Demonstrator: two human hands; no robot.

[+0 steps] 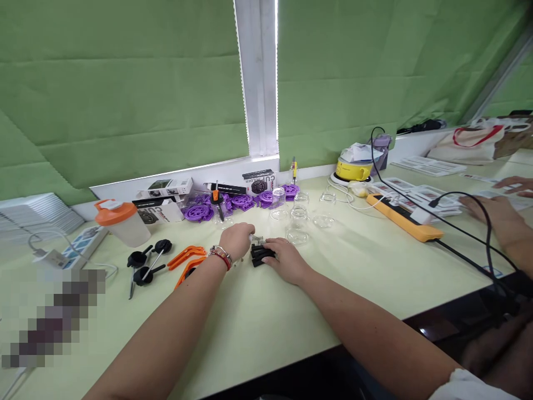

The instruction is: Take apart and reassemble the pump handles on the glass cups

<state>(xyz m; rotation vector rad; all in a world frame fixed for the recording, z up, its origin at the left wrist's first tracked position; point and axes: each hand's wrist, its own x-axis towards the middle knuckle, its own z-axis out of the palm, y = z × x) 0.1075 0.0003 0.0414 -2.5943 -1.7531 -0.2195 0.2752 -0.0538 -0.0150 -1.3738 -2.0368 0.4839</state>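
Observation:
My left hand, with bracelets on its wrist, is closed beside metal coil springs; what its fingertips pinch is hidden. My right hand grips the right end of several small black plastic parts lying side by side on the table. The springs stand just behind these parts, between both hands. To the left lie orange plastic clamp pieces and black knob-like parts with rods. Clear round plastic pieces stand behind my right hand.
Purple plastic parts and cup holder boxes line the back wall. A shaker bottle with an orange lid stands at left. On the right are an orange power strip, cables, a yellow container and another person's hands.

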